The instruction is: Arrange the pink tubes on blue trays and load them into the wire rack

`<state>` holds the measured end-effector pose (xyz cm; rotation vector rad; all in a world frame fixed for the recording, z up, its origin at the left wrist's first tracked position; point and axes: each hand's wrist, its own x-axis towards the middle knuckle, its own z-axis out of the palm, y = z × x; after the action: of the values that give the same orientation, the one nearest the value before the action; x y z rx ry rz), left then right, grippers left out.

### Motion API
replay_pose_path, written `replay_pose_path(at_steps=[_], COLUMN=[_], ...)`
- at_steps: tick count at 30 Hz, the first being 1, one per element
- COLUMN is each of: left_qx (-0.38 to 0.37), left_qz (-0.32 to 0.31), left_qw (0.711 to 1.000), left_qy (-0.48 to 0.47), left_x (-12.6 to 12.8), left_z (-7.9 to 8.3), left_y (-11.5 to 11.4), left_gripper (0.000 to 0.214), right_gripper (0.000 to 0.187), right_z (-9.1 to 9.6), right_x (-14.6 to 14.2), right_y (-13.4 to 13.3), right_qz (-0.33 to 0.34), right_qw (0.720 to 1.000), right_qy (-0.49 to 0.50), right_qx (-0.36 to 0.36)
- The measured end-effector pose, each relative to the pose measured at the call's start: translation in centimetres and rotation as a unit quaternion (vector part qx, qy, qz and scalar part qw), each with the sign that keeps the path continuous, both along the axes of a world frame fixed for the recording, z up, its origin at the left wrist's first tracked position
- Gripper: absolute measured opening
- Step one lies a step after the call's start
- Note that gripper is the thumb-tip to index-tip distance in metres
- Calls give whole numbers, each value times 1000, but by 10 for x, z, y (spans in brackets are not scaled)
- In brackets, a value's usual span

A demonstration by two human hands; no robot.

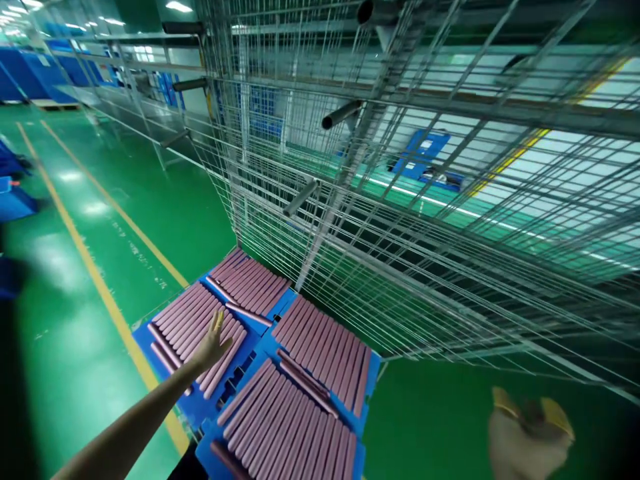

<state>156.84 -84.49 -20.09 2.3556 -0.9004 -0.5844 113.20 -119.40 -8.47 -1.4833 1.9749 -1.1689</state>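
My left hand (213, 343) reaches out flat, fingers stretched, over a blue tray (200, 400) packed with pink rods (187, 320). It holds nothing and hovers just above the rods of the near-left tray. Three more blue trays of pink rods (320, 343) lie beside it in a block. My right hand (530, 433) sits low at the right, blurred, with yellow fingertip covers; its fingers look curled but I cannot make out whether anything is in them.
A tall wire-mesh rack (400, 200) with grey pegs (300, 198) leans over the trays on the right. Green floor with yellow lines (100, 280) runs to the left. Blue bins (30, 73) stand far back left.
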Motion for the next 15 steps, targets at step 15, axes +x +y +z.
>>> replay_pose_path(at_steps=[15], left_qx=[44], left_qz=[29], left_qw=[995], left_qy=[87], left_x=[-42], left_z=[-24], left_y=[56], left_gripper=[71], right_gripper=[85], right_z=[-63], right_x=[18], right_y=[64], right_qz=[89], right_qw=[978], right_qy=[24], right_qx=[189])
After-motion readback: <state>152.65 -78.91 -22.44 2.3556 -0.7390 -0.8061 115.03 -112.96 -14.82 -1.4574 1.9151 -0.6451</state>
